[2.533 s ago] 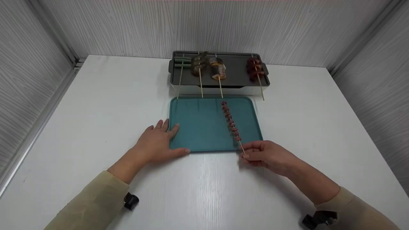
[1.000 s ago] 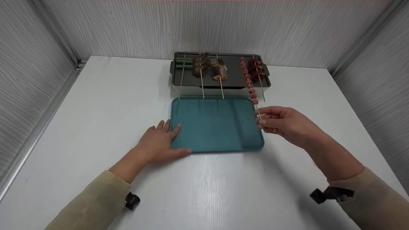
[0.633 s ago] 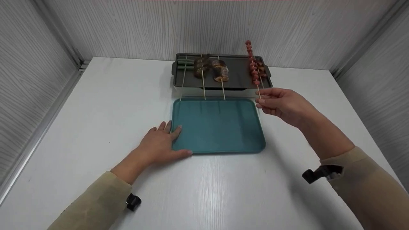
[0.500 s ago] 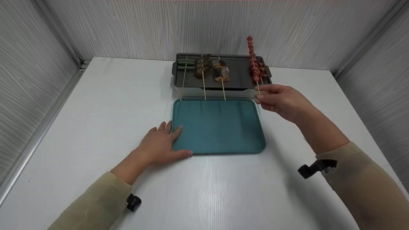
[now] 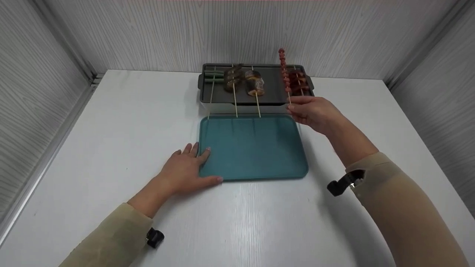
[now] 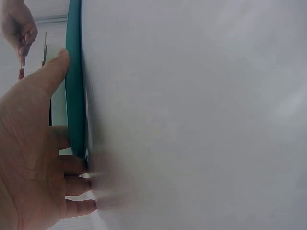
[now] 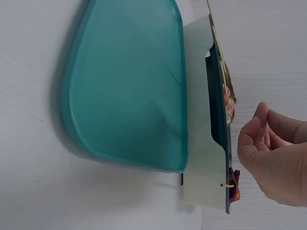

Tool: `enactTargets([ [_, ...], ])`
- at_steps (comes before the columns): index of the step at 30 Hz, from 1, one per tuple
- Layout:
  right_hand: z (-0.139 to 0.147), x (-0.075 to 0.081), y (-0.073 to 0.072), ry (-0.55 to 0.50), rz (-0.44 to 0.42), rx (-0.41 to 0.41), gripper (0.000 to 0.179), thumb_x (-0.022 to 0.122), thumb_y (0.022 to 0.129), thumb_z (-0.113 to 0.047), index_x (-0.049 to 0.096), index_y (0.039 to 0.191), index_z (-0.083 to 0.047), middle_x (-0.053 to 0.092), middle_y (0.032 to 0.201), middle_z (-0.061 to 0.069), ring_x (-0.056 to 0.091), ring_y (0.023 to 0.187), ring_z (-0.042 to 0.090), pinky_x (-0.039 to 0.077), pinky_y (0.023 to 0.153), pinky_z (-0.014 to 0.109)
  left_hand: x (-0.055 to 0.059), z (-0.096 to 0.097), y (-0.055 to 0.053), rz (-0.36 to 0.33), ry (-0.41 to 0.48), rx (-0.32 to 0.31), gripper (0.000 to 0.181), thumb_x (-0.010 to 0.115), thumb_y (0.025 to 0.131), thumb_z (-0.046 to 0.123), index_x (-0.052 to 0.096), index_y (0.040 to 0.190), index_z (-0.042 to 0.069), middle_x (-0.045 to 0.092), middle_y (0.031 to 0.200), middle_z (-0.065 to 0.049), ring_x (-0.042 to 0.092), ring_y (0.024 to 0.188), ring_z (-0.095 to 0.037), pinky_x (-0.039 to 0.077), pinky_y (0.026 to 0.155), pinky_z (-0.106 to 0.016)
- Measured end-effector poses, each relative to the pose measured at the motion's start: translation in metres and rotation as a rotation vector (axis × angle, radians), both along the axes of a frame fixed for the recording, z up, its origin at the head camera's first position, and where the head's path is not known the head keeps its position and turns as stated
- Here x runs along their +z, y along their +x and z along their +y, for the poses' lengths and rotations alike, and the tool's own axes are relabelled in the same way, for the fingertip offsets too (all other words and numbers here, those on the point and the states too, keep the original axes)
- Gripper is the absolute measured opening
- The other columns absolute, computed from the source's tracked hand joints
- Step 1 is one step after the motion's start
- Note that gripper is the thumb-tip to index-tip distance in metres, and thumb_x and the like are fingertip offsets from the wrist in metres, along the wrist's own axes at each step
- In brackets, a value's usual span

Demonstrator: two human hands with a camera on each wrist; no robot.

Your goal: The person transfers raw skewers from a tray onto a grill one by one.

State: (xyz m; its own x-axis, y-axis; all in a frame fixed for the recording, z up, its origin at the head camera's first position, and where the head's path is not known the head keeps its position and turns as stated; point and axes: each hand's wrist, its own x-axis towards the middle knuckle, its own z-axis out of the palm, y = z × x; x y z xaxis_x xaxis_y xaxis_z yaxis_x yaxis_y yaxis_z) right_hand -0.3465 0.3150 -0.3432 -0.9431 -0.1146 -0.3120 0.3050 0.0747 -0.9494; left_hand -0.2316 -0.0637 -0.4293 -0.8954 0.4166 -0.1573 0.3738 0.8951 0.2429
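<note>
My right hand (image 5: 311, 113) pinches the bare lower end of a thin skewer (image 5: 284, 70) threaded with small red pieces. The skewer is raised above the right part of a dark grill plate (image 5: 272, 85), its tip higher than the plate's back edge in the head view. In the right wrist view the hand (image 7: 276, 153) hides the skewer. My left hand (image 5: 182, 168) lies with spread fingers at the lower left corner of a teal tray (image 5: 252, 148), thumb along the front edge, as the left wrist view also shows.
On the grill plate lie a skewer of green stalks (image 5: 214, 77), a brown one (image 5: 233, 78), a chunky browned one (image 5: 254, 83) and a dark red one (image 5: 298, 82). Their sticks jut over the front edge. White panels (image 5: 156, 33) enclose the table.
My right hand has lifted the red skewer off the tray and carried it up to the grill plate, lately shifting left, off the dark red skewer. The left hand stays in place.
</note>
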Motion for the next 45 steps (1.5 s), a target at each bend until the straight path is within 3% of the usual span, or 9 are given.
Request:
enactTargets([
  [6, -0.009, -0.01, -0.009, 0.041, -0.005, 0.02, 0.046, 0.065, 0.106, -0.008, 0.056, 0.151, 0.001, 0.074, 0.112, 0.002, 0.067, 0.11, 0.019, 0.052, 0.093, 0.031, 0.001, -0.002, 0.001, 0.001, 0.002, 0.003, 0.106, 0.052, 0.093, 0.082, 0.037, 0.165, 0.005, 0.03, 0.166, -0.034, 0.026, 0.156, -0.049, 0.028, 0.12, -0.067],
  [10, -0.013, -0.014, -0.014, 0.054, -0.014, 0.018, 0.045, 0.064, 0.107, -0.008, 0.057, 0.15, 0.0, 0.072, 0.121, 0.007, 0.066, 0.11, 0.019, 0.052, 0.092, 0.031, 0.002, -0.001, 0.001, -0.003, -0.002, 0.008, 0.105, 0.053, 0.094, 0.082, 0.037, 0.165, 0.006, 0.029, 0.166, -0.033, 0.026, 0.156, -0.048, 0.028, 0.12, -0.067],
  [15, -0.016, -0.019, -0.018, 0.05, -0.035, 0.015, 0.044, 0.063, 0.107, -0.008, 0.056, 0.15, 0.0, 0.066, 0.136, 0.015, 0.066, 0.107, 0.017, 0.05, 0.099, 0.035, 0.001, -0.001, 0.001, -0.003, 0.004, 0.009, 0.103, 0.054, 0.094, 0.079, 0.037, 0.165, 0.005, 0.029, 0.166, -0.033, 0.026, 0.156, -0.048, 0.028, 0.121, -0.066],
  [25, -0.015, -0.024, -0.02, 0.047, -0.056, 0.001, 0.042, 0.063, 0.107, -0.007, 0.057, 0.149, 0.001, 0.064, 0.139, 0.016, 0.065, 0.112, 0.018, 0.043, 0.112, 0.043, -0.001, 0.002, 0.0, -0.008, -0.007, 0.01, 0.105, 0.054, 0.094, 0.081, 0.036, 0.165, 0.006, 0.028, 0.167, -0.032, 0.025, 0.157, -0.047, 0.027, 0.122, -0.066],
  [34, -0.015, -0.026, -0.02, 0.042, -0.059, -0.015, 0.044, 0.063, 0.107, -0.005, 0.056, 0.15, 0.002, 0.064, 0.14, 0.018, 0.066, 0.111, 0.017, 0.044, 0.111, 0.043, 0.001, 0.003, 0.001, -0.012, -0.01, 0.009, 0.104, 0.054, 0.094, 0.081, 0.037, 0.165, 0.007, 0.028, 0.167, -0.032, 0.025, 0.157, -0.047, 0.026, 0.122, -0.066],
  [40, -0.015, -0.027, -0.018, 0.047, -0.07, -0.027, 0.044, 0.061, 0.108, -0.007, 0.054, 0.151, 0.003, 0.064, 0.138, 0.018, 0.063, 0.12, 0.023, 0.044, 0.112, 0.042, 0.002, 0.003, 0.001, -0.016, -0.01, 0.008, 0.104, 0.054, 0.094, 0.08, 0.036, 0.166, 0.007, 0.027, 0.167, -0.032, 0.024, 0.157, -0.047, 0.026, 0.122, -0.065],
  [45, -0.014, -0.028, -0.015, 0.037, -0.059, -0.01, 0.05, 0.059, 0.109, -0.007, 0.047, 0.156, 0.005, 0.061, 0.138, 0.018, 0.063, 0.119, 0.021, 0.044, 0.113, 0.042, 0.0, 0.003, 0.0, -0.018, -0.001, 0.011, 0.103, 0.054, 0.094, 0.08, 0.036, 0.165, 0.007, 0.027, 0.167, -0.032, 0.023, 0.157, -0.047, 0.025, 0.122, -0.065],
])
